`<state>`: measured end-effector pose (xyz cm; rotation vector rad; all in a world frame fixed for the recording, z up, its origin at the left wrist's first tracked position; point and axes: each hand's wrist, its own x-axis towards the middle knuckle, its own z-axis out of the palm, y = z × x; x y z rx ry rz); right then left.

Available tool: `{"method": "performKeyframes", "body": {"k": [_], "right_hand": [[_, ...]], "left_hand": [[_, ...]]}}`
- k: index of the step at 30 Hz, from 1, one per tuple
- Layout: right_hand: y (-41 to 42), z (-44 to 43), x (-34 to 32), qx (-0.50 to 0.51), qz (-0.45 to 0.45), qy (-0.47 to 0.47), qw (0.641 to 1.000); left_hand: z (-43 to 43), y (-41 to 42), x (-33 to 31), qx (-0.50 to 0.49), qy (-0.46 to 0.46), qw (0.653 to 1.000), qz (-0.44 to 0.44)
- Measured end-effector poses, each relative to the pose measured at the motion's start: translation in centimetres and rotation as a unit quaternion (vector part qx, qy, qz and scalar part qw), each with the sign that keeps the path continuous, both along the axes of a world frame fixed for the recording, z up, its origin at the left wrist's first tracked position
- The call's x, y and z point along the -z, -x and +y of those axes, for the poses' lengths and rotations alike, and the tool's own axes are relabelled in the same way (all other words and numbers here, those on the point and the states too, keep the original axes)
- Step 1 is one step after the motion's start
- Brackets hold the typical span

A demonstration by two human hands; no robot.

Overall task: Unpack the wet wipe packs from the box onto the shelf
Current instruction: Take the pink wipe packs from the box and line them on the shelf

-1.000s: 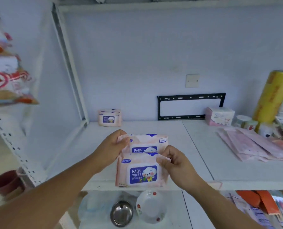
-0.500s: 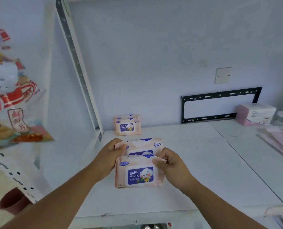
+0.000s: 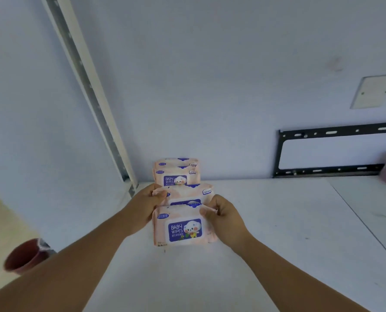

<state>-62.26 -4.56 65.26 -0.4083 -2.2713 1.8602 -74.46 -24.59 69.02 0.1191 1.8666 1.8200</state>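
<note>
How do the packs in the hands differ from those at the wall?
The held packs are gripped by left hand and right hand; the wall packs stand untouched. The held packs are nearer the shelf front, the wall packs at its back. Both: pink BABY WIPES pairs.

Glossy plastic wipe packs [image 3: 183, 228], matt shelf [image 3: 277, 221]

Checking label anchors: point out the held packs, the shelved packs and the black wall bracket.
held packs [image 3: 184, 229], head view, blue label of the front pack.
shelved packs [image 3: 175, 180], head view, blue label of the front one.
black wall bracket [image 3: 322, 171], head view, lower bar.
</note>
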Motion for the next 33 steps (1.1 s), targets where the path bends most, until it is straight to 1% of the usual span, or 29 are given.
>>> {"method": "performKeyframes", "body": {"k": [5, 8, 10, 13, 16, 18, 20, 22, 26, 30, 33], "right_hand": [[4.5, 0.4, 1.5, 0.011, -0.006, 0.013, 1.000], [6.8, 0.6, 2.5, 0.007, -0.015, 0.024, 1.000], [8.4, 0.6, 2.6, 0.011, -0.012, 0.027, 1.000], [10.2, 0.4, 2.3, 0.034, -0.009, 0.051, 0.998], [11.4, 0.2, 1.9, 0.050, -0.012, 0.038, 0.998], [11.9, 0.0, 1.7, 0.056, -0.019, 0.041, 0.997], [12.1, 0.0, 1.5, 0.065, -0.043, 0.034, 0.996], [12.2, 0.2, 1.1, 0.065, -0.061, 0.005, 0.996], [11.2, 1.0, 0.4, 0.039, -0.073, -0.046, 0.996], [9.8, 2.4, 0.3, 0.049, -0.082, -0.082, 0.992], [8.4, 3.3, 0.3, 0.068, -0.081, -0.108, 0.989]], "left_hand": [[1.4, 3.6, 0.7, -0.014, 0.045, 0.999, -0.006], [1.5, 5.9, 1.4, -0.025, 0.057, 0.998, -0.007], [1.7, 7.6, 1.8, -0.040, 0.089, 0.995, 0.016], [1.8, 9.4, 1.8, -0.093, 0.168, 0.979, 0.073], [2.4, 10.1, 1.6, -0.143, 0.206, 0.962, 0.109], [2.8, 10.0, 1.2, -0.153, 0.237, 0.951, 0.128], [2.9, 9.5, 0.9, -0.137, 0.259, 0.947, 0.133], [2.7, 8.9, 0.6, -0.114, 0.281, 0.941, 0.148], [1.7, 7.6, -0.2, -0.094, 0.335, 0.915, 0.202], [0.5, 5.8, -0.5, -0.070, 0.350, 0.899, 0.254], [0.3, 3.9, -0.8, -0.008, 0.360, 0.895, 0.265]]}}
